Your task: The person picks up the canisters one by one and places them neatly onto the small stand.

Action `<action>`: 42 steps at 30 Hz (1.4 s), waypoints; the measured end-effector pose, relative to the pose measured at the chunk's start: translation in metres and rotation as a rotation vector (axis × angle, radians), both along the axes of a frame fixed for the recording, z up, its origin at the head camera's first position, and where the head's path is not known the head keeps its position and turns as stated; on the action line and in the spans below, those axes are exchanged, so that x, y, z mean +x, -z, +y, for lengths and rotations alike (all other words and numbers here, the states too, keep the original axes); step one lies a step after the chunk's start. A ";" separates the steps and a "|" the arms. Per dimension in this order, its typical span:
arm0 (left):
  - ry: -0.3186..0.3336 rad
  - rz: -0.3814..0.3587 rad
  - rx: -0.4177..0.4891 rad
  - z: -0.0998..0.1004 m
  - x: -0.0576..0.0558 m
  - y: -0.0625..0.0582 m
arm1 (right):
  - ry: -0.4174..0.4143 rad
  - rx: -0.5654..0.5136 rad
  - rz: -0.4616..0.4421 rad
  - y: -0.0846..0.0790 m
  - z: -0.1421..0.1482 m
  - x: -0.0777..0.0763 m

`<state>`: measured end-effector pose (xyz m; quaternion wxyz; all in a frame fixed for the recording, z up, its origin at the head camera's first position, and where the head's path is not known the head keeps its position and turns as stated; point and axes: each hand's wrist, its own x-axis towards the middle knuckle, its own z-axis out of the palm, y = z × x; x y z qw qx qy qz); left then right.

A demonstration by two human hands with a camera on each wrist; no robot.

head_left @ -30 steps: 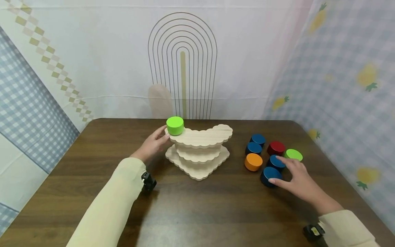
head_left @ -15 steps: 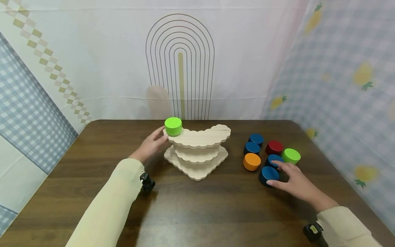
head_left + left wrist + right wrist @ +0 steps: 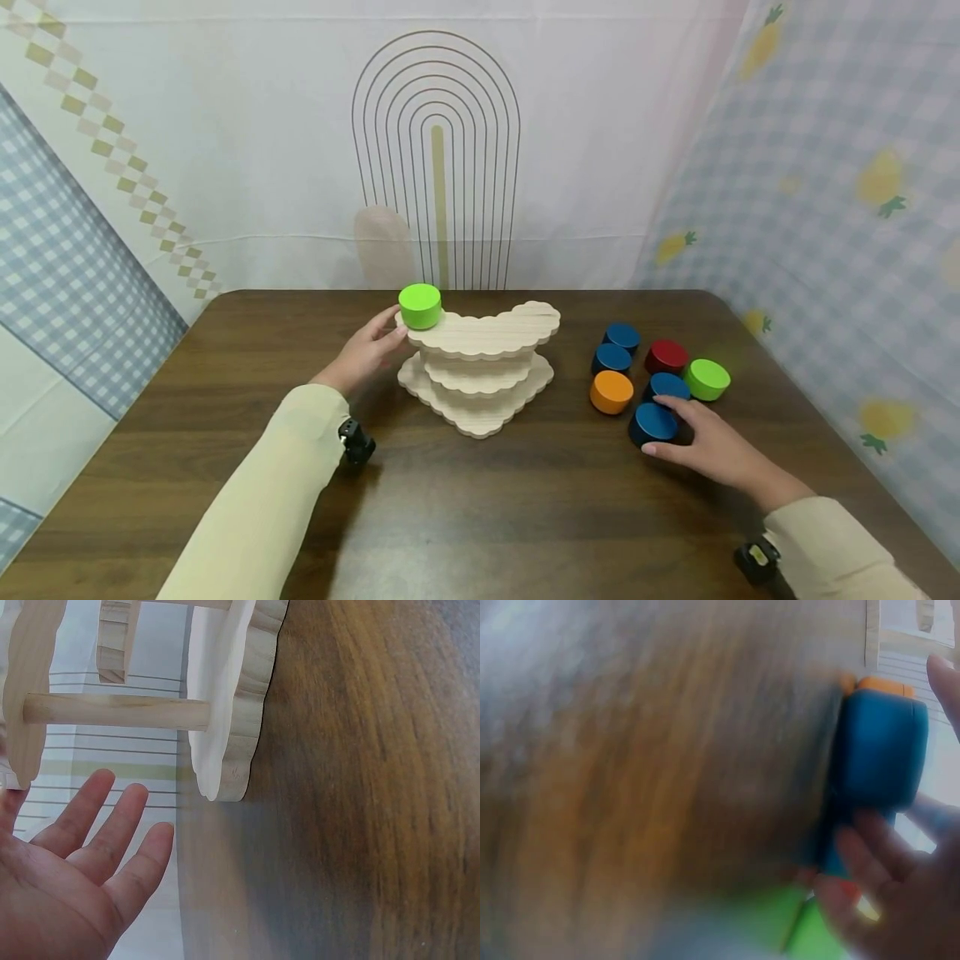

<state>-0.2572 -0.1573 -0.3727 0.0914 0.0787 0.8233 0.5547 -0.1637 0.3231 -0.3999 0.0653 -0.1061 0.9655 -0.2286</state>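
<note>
A tiered wooden stand [image 3: 487, 335] with scalloped edges stands mid-table, a bright green round block [image 3: 420, 307] on its top tier's left end. My left hand [image 3: 362, 356] is at that end, fingertips right at the tier's edge. The left wrist view shows its other fingers [image 3: 105, 859] extended and apart beside the stand. My right hand [image 3: 712, 450] spreads thumb and fingers about the nearest blue round block [image 3: 654, 423]. In the blurred right wrist view, the thumb [image 3: 946, 694] stands off from that blue block [image 3: 885, 750], and the fingers lie close by its other side.
Beyond the nearest blue block are another blue block [image 3: 667, 387], an orange one [image 3: 611, 392], a red one [image 3: 666, 357] and a second green one [image 3: 707, 380]. Two more blue blocks [image 3: 611, 358] stand behind the orange. Printed cloth [image 3: 300, 150] hangs behind the dark wooden table [image 3: 487, 517].
My right hand has shifted slightly left and lowered its fingers around the nearest blue block. My left hand has stayed at the stand. The head view has shifted slightly.
</note>
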 end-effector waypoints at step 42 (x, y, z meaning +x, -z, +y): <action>0.016 0.027 -0.031 -0.001 -0.003 0.000 | -0.054 -0.088 0.084 -0.012 -0.021 -0.004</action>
